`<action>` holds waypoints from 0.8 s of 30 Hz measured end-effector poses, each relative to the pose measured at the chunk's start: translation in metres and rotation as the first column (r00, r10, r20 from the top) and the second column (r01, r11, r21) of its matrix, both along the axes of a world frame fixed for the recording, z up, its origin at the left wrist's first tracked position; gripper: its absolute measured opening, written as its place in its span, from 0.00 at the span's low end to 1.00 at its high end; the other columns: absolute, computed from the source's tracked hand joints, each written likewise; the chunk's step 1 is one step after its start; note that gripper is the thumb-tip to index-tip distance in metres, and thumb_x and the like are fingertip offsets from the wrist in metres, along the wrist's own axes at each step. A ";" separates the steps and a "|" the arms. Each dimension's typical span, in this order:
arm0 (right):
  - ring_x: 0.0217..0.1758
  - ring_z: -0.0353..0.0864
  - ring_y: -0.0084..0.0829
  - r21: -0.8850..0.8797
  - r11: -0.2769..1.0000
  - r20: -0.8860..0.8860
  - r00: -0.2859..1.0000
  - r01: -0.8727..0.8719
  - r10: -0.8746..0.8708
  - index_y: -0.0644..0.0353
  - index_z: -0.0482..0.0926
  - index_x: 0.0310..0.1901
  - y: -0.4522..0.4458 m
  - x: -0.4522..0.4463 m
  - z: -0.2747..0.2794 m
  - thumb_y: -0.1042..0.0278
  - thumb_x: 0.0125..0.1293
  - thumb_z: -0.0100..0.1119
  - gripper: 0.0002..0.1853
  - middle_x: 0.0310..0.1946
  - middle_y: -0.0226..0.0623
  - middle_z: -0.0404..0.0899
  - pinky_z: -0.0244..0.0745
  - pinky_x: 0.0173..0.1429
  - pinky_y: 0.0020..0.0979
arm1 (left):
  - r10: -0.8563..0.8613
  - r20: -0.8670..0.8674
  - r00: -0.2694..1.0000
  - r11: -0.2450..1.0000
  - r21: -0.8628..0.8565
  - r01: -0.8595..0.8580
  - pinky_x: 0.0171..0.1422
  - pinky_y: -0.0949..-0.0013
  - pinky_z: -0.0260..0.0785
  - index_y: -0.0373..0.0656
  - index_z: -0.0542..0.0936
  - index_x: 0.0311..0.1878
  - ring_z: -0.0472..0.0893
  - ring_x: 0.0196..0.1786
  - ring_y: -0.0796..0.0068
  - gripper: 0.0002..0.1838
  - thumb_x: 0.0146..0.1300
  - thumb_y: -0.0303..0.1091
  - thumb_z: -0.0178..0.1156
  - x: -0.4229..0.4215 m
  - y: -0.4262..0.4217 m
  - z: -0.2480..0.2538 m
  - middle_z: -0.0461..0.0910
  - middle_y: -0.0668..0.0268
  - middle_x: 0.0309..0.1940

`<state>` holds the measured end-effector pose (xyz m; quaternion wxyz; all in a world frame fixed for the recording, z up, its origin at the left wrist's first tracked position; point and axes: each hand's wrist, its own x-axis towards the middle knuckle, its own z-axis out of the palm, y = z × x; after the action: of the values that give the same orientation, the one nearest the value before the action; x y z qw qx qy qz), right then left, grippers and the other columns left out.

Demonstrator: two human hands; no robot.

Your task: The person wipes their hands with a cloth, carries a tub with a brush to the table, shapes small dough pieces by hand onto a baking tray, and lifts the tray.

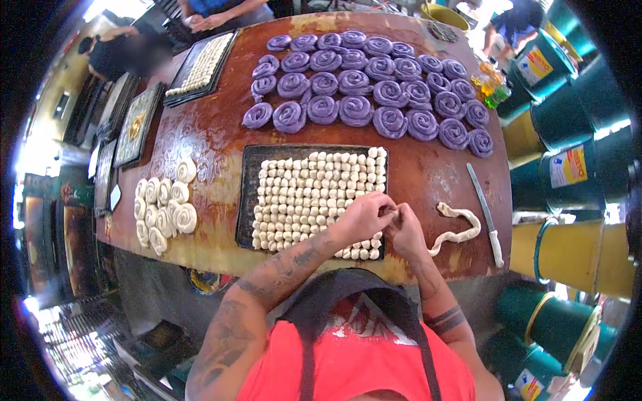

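Teal drums (572, 177) crowd the right side of my feed, beside a broad reddish-brown table (207, 230) where everything sits within view of the head camera. Purple dough coils (354, 81) cover its far half in loose rows, probably set back so the near edge serves as working space. Closer in, I have a dark tray (247, 194) squarely before the person, short of reach for both arms. Pale coils (162, 215) lie bunched on the table to its left, apart from it. On the opposite side, a long knife (483, 207) rests flat, its handle toward the person, handy for the right.

Over the tray's right edge, the left hand (364, 215) and right hand (408, 232) meet, fingers bent and nearly closed; I can't tell whether anything is pinched between them. A curving dough strip (461, 235) lies loose just beside the right hand, conveniently near. Smallest are the dough balls (301, 200), in tight rows on the tray, seemingly packed to save room; the hands hide a few.
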<state>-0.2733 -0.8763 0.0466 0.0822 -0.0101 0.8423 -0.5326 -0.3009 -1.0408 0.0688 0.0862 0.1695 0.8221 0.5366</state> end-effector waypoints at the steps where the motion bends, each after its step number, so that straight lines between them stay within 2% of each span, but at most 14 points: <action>1: 0.45 0.86 0.40 0.042 0.999 -0.007 0.999 0.034 -0.033 0.63 0.81 0.43 -0.002 0.001 0.004 0.71 0.60 0.65 0.10 0.41 0.46 0.85 0.78 0.49 0.35 | 0.070 0.153 0.986 0.997 0.024 -0.074 0.46 0.65 0.76 0.37 0.84 0.42 0.84 0.39 0.68 0.09 0.64 0.32 0.64 0.001 -0.002 -0.005 0.85 0.59 0.36; 3: 0.42 0.86 0.40 0.080 0.993 -0.048 0.995 0.092 -0.088 0.64 0.81 0.41 -0.007 0.002 0.016 0.70 0.59 0.67 0.10 0.37 0.47 0.85 0.79 0.48 0.37 | 0.164 0.304 0.938 0.979 0.064 -0.192 0.47 0.66 0.77 0.36 0.84 0.42 0.84 0.40 0.73 0.12 0.63 0.36 0.66 0.005 -0.002 -0.012 0.86 0.59 0.37; 7: 0.36 0.85 0.38 0.117 0.993 -0.117 0.993 0.012 0.002 0.65 0.80 0.36 -0.009 0.002 0.013 0.70 0.57 0.68 0.09 0.30 0.46 0.83 0.79 0.44 0.36 | 0.079 0.491 0.868 0.994 0.032 -0.109 0.47 0.67 0.77 0.38 0.84 0.44 0.85 0.39 0.70 0.15 0.58 0.39 0.68 -0.002 -0.008 -0.007 0.86 0.59 0.34; 10: 0.32 0.84 0.39 0.140 0.989 0.037 0.999 -0.038 0.033 0.64 0.80 0.36 0.013 -0.004 -0.011 0.68 0.55 0.69 0.11 0.28 0.45 0.83 0.79 0.41 0.35 | 0.230 0.131 0.964 0.954 -0.226 -0.197 0.33 0.72 0.74 0.35 0.82 0.37 0.82 0.30 0.75 0.09 0.55 0.30 0.65 -0.012 -0.036 -0.020 0.85 0.63 0.29; 12: 0.40 0.82 0.41 0.133 0.990 -0.044 0.997 -0.056 0.062 0.61 0.81 0.36 0.020 -0.003 -0.023 0.65 0.52 0.71 0.13 0.33 0.42 0.83 0.76 0.51 0.39 | 0.458 0.105 0.883 0.878 -0.212 -0.430 0.32 0.68 0.75 0.35 0.82 0.39 0.83 0.31 0.73 0.09 0.55 0.26 0.63 -0.042 -0.082 -0.043 0.84 0.60 0.34; 14: 0.47 0.80 0.42 0.275 0.954 -0.258 0.946 -0.124 0.197 0.59 0.82 0.38 0.026 0.005 -0.038 0.65 0.51 0.71 0.13 0.36 0.41 0.83 0.72 0.58 0.43 | 0.632 -0.117 0.766 0.731 -0.236 -0.640 0.40 0.62 0.76 0.36 0.80 0.43 0.83 0.34 0.65 0.12 0.54 0.23 0.61 -0.062 -0.117 -0.052 0.81 0.57 0.40; 15: 0.54 0.75 0.45 0.457 0.865 -0.195 0.926 -0.206 0.323 0.58 0.82 0.44 0.034 0.008 -0.048 0.66 0.52 0.70 0.17 0.40 0.40 0.82 0.66 0.65 0.46 | 0.663 -0.261 0.701 0.658 -0.243 -0.713 0.44 0.60 0.76 0.36 0.80 0.45 0.82 0.36 0.61 0.14 0.54 0.22 0.61 -0.072 -0.135 -0.059 0.79 0.55 0.42; 16: 0.52 0.76 0.44 0.456 0.873 -0.163 0.948 -0.172 0.272 0.57 0.81 0.46 0.036 0.009 -0.051 0.65 0.54 0.69 0.17 0.40 0.39 0.82 0.68 0.63 0.45 | 0.591 -0.464 0.660 0.624 -0.255 -0.739 0.48 0.58 0.76 0.36 0.79 0.46 0.82 0.39 0.57 0.15 0.54 0.22 0.61 -0.079 -0.148 -0.062 0.77 0.54 0.44; 18: 0.47 0.79 0.41 0.454 0.884 -0.101 0.980 -0.110 0.174 0.56 0.79 0.50 0.040 0.008 -0.060 0.64 0.58 0.67 0.18 0.39 0.39 0.82 0.72 0.57 0.44 | 0.623 -0.216 0.751 0.673 -0.340 -0.656 0.54 0.56 0.74 0.38 0.81 0.45 0.80 0.45 0.53 0.13 0.55 0.28 0.62 -0.083 -0.159 -0.068 0.79 0.53 0.45; 19: 0.36 0.80 0.36 -0.019 1.000 0.076 0.997 -0.021 0.023 0.56 0.79 0.47 0.040 0.000 -0.078 0.59 0.63 0.66 0.15 0.37 0.35 0.81 0.77 0.44 0.39 | 0.548 -0.222 0.806 0.661 -0.475 -0.581 0.52 0.54 0.74 0.40 0.82 0.46 0.80 0.44 0.52 0.14 0.55 0.29 0.62 -0.081 -0.160 -0.061 0.79 0.52 0.45; 20: 0.33 0.79 0.34 -0.317 0.945 0.206 0.979 0.080 -0.014 0.57 0.79 0.44 0.051 -0.002 -0.090 0.58 0.64 0.66 0.14 0.35 0.34 0.81 0.76 0.40 0.37 | 0.467 -0.213 0.858 0.630 -0.601 -0.492 0.51 0.52 0.75 0.42 0.83 0.46 0.81 0.44 0.51 0.14 0.56 0.31 0.62 -0.080 -0.161 -0.057 0.80 0.51 0.45; 22: 0.27 0.77 0.31 -0.742 0.569 0.453 0.891 0.356 0.034 0.59 0.78 0.39 0.054 -0.011 -0.055 0.56 0.65 0.66 0.14 0.33 0.31 0.79 0.75 0.33 0.33 | 0.408 -0.319 0.855 0.567 -0.646 -0.511 0.57 0.50 0.72 0.41 0.81 0.52 0.78 0.50 0.51 0.20 0.56 0.35 0.63 -0.079 -0.158 -0.064 0.78 0.51 0.51; 23: 0.26 0.74 0.26 -0.771 0.540 0.428 0.902 0.337 0.049 0.61 0.77 0.33 0.051 -0.013 -0.038 0.62 0.65 0.64 0.11 0.28 0.29 0.77 0.72 0.33 0.29 | 0.424 -0.396 0.815 0.552 -0.600 -0.579 0.59 0.51 0.71 0.42 0.81 0.52 0.77 0.54 0.52 0.20 0.55 0.35 0.64 -0.075 -0.149 -0.060 0.78 0.52 0.52; 24: 0.26 0.74 0.25 -0.550 0.798 0.350 0.935 0.246 -0.047 0.61 0.76 0.33 0.048 -0.013 -0.039 0.64 0.65 0.63 0.10 0.27 0.28 0.76 0.72 0.33 0.28 | 0.437 -0.466 0.769 0.539 -0.549 -0.639 0.61 0.51 0.69 0.42 0.81 0.52 0.75 0.57 0.52 0.21 0.54 0.35 0.65 -0.069 -0.136 -0.056 0.78 0.53 0.53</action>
<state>-0.2867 -0.8279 0.0079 0.1680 0.1174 0.6107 -0.7648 -0.3701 -1.1763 0.0129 -0.1430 -0.0662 0.9733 0.1671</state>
